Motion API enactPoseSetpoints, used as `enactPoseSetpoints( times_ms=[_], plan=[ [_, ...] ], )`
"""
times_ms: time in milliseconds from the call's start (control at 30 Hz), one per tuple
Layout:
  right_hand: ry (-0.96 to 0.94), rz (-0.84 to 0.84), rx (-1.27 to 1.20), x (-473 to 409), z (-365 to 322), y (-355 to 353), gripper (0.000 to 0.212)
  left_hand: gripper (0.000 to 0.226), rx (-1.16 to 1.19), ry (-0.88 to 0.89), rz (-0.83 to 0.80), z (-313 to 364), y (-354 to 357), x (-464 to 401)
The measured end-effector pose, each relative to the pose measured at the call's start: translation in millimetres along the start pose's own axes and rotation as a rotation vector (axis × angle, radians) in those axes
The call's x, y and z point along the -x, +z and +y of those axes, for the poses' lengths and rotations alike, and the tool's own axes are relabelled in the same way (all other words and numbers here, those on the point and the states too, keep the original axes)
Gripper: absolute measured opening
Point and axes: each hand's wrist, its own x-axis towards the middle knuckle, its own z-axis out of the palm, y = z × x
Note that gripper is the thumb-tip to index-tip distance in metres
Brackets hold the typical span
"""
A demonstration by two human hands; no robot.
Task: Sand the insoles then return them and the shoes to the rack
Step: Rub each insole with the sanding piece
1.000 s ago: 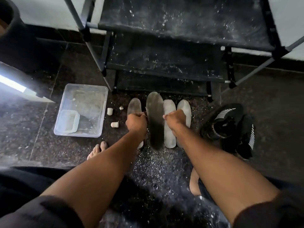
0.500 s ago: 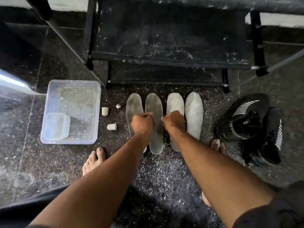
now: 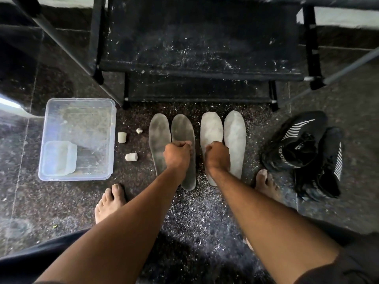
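Note:
Four insoles lie side by side on the dusty floor in front of the black shoe rack (image 3: 196, 74). The two on the left are dark grey (image 3: 159, 138) (image 3: 182, 128); the two on the right are whitish (image 3: 211, 128) (image 3: 234, 136). My left hand (image 3: 177, 154) is a fist closed on the inner dark grey insole. My right hand (image 3: 217, 155) is a fist closed on the inner whitish insole. A narrow strip of floor separates those two insoles. A pair of black shoes (image 3: 303, 152) with white stripes lies on its side to the right.
A clear plastic box (image 3: 82, 103) with a smaller lid (image 3: 59, 157) in it sits at the left. Two small white caps (image 3: 121, 137) (image 3: 131, 156) and a metal bit (image 3: 139, 130) lie beside it. My bare feet (image 3: 109, 201) (image 3: 266, 183) flank the insoles. White dust covers the floor and rack shelves.
The inner dark insole, raised a second ago, now lies flat. The two middle insoles have drawn slightly apart under my hands. The view has tilted further down.

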Motion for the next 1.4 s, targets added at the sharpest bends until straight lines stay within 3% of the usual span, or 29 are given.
enactPoseSetpoints(
  times_ms=[167,400,567,700,767,967,1167,1300,1367,1400],
  plan=[
    [0.031,-0.003,0.080,-18.3,34.0,-32.7,0.029,0.019,0.014,-0.103,-0.121,-4.8,30.1,-1.0],
    [0.084,-0.083,0.125,-28.6,50.7,-40.0,0.023,0.031,0.048,-0.100,-0.197,-17.7,51.3,-9.8],
    [0.008,-0.122,0.241,-23.0,43.6,-33.9,0.029,0.022,0.081,-0.117,-0.119,-17.0,56.9,-13.1],
    [0.010,-0.059,0.114,-26.4,35.9,-30.8,0.024,0.036,-0.052,-0.064,-0.100,-6.0,56.1,-3.2],
    [0.036,-0.022,0.053,-28.9,30.8,-28.5,0.022,0.039,-0.378,0.092,-0.048,1.3,52.4,5.7],
    [0.180,-0.013,-0.144,-31.3,26.0,-25.3,0.018,0.036,-0.148,-0.038,-0.093,-2.8,49.8,3.3],
    [0.227,0.014,-0.191,-29.3,24.0,-19.5,0.017,0.037,-0.143,-0.085,-0.096,-10.8,53.3,-3.0],
    [0.233,-0.058,-0.322,-29.0,22.3,-19.9,0.013,0.029,-0.305,-0.021,-0.145,-2.2,49.1,6.6],
    [0.189,-0.085,-0.359,-24.4,19.0,-26.7,0.004,0.033,-0.631,0.165,-0.113,3.7,45.8,14.8],
    [0.164,-0.086,-0.376,-20.6,16.5,-33.2,0.005,0.034,-0.543,0.133,-0.109,9.3,46.3,16.9]
  ],
)
